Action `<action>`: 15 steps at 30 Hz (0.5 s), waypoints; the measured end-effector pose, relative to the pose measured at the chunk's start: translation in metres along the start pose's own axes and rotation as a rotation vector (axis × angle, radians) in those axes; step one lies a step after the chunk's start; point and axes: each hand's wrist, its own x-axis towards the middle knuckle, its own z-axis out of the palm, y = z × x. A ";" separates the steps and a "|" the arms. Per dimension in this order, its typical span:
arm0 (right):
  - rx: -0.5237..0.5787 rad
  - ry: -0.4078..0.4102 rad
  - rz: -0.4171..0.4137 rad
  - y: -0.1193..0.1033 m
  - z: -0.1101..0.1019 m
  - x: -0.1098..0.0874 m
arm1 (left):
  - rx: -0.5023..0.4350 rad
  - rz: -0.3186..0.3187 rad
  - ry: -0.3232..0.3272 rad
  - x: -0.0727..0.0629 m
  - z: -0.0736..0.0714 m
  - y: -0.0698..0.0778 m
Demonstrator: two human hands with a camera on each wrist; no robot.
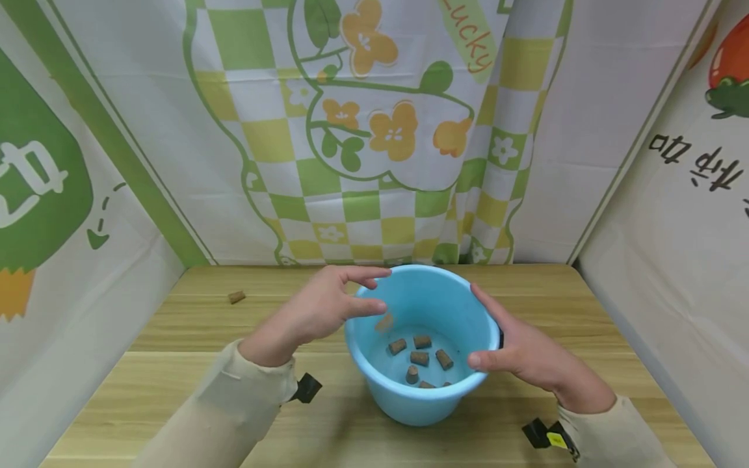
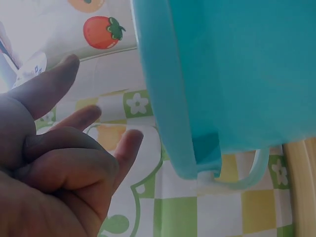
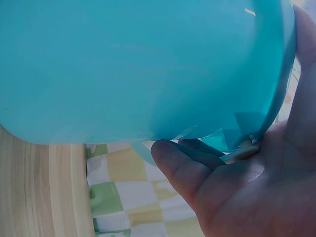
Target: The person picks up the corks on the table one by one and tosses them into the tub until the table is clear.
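Note:
A light blue plastic bucket (image 1: 421,406) stands on the wooden table, with several short brown cork-like cylinders (image 1: 419,358) on its bottom. One more cylinder (image 1: 384,322), blurred, shows against the inner left wall just below the left hand. My left hand (image 1: 328,305) is over the left rim, thumb and fingers spread apart with nothing between them. In the left wrist view its fingers (image 2: 74,168) are loosely bent beside the bucket's wall. On the right, my right hand (image 1: 526,351) grips the rim, thumb over the edge and fingers (image 3: 180,165) against the outside near the handle.
A single brown cylinder (image 1: 236,297) lies on the table (image 1: 193,370) at the back left. Behind the table hangs a green and yellow checked curtain (image 1: 363,208). White printed walls (image 1: 661,247) close in both sides.

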 end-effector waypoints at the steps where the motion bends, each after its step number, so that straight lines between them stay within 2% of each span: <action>1: -0.001 0.000 0.000 0.000 0.000 0.000 | 0.002 0.011 0.009 0.000 -0.001 -0.001; 8: 0.004 -0.005 -0.006 0.000 -0.001 0.000 | -0.028 0.030 0.110 -0.004 -0.019 -0.013; 12: -0.002 0.001 -0.003 0.000 -0.001 0.000 | -0.116 0.011 0.133 -0.005 -0.032 -0.027; 15: -0.001 0.002 -0.002 0.000 0.000 0.000 | -0.216 -0.012 0.139 -0.006 -0.043 -0.040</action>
